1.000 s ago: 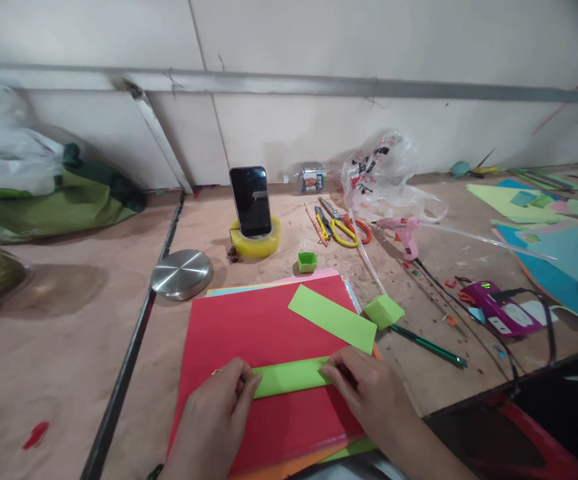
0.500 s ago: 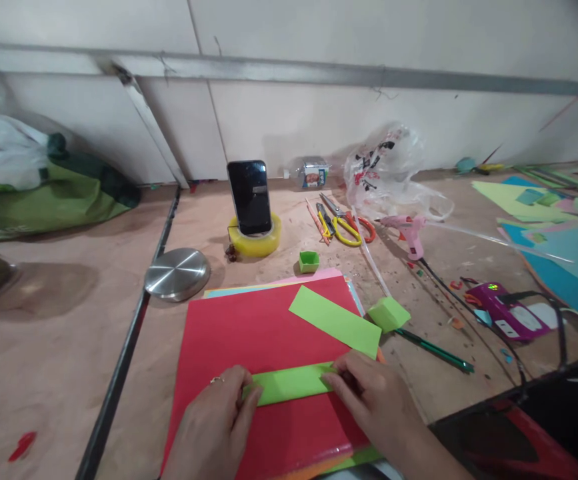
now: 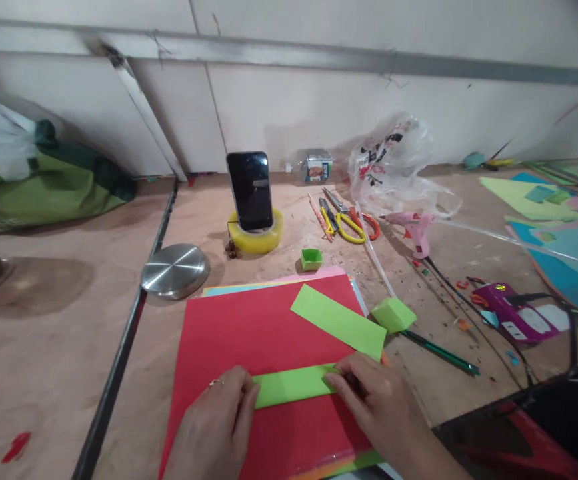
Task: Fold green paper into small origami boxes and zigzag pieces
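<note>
A folded strip of green paper (image 3: 293,386) lies across the red paper sheet (image 3: 233,333), which tops a stack of coloured paper. My left hand (image 3: 219,420) pinches the strip's left end; a ring is on one finger. At the strip's right end, my right hand (image 3: 376,393) grips it between thumb and fingers. Both fingertips hide the ends of the strip. Just above, a second, flat green strip (image 3: 339,321) lies slanted on the red sheet. A small green paper box (image 3: 311,259) stands beyond the stack, and a green paper piece (image 3: 393,314) rests at its right.
A round metal disc (image 3: 175,271) lies at left. Behind the stack are a phone (image 3: 250,190) on a yellow tape roll (image 3: 255,241), scissors (image 3: 351,227) and a plastic bag (image 3: 393,163). To the right are a pink glue gun (image 3: 416,233), a green cutter (image 3: 441,353) and a purple device (image 3: 519,313).
The view has shifted slightly. My hands stay at both ends of the folded green strip, with almost no movement; my left thumb lies closer to the fingers.
</note>
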`<control>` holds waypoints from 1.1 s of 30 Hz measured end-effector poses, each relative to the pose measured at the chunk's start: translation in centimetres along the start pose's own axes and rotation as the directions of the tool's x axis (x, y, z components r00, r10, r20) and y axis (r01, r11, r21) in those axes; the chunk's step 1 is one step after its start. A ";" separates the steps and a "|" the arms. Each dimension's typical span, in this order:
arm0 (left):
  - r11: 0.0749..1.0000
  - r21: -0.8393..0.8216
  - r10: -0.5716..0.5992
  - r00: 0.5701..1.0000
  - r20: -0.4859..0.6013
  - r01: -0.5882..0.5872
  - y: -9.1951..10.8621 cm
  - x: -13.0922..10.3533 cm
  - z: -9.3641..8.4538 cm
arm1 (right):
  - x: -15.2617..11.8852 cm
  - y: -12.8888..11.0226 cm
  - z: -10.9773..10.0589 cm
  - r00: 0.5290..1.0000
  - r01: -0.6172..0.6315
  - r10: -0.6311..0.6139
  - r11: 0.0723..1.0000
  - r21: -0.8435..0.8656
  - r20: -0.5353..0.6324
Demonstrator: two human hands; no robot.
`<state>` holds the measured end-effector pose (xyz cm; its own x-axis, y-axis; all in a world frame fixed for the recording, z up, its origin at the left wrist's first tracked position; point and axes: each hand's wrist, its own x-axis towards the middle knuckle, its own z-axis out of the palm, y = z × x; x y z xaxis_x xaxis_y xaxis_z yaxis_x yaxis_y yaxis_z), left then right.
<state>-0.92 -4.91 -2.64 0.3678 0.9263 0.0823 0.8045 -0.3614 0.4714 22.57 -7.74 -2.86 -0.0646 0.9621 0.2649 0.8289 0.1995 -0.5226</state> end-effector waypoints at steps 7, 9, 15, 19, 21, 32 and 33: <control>0.998 0.047 0.035 0.998 -0.054 -0.032 0.4 0.5 -0.1 | -0.1 0.0 0.1 1.000 -0.005 0.004 1.000 -0.011 -0.018; 0.998 0.058 0.029 0.999 -0.039 -0.026 0.5 0.5 -0.1 | -0.1 0.0 0.1 1.000 -0.003 0.003 1.000 -0.015 -0.020; 0.993 0.114 0.018 1.000 -0.026 -0.015 0.7 0.3 0.0 | 0.0 -0.1 0.1 1.000 0.016 -0.017 0.999 -0.036 -0.024; 0.988 0.154 0.041 0.996 -0.077 -0.029 1.0 0.5 0.1 | -0.2 0.0 0.3 0.999 0.030 -0.031 0.998 -0.053 -0.023; 0.984 0.174 0.055 0.994 -0.096 -0.038 0.9 0.4 0.3 | -0.2 0.1 0.4 0.999 0.036 -0.037 0.998 -0.056 -0.021; 0.756 0.468 0.453 0.882 0.131 -0.457 0.1 0.1 1.0 | -0.2 -1.2 0.6 0.940 0.279 -0.328 0.897 -0.343 -0.092; 0.716 0.449 0.513 0.839 0.179 -0.534 0.3 0.0 1.1 | -0.2 -1.5 0.8 0.906 0.361 -0.415 0.858 -0.366 -0.080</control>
<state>-0.18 -5.12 -3.45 0.8054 0.5725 0.1536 0.5891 -0.8017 -0.1010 20.91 -8.11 -2.81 -0.3585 0.7741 0.5218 0.8909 0.4506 -0.0564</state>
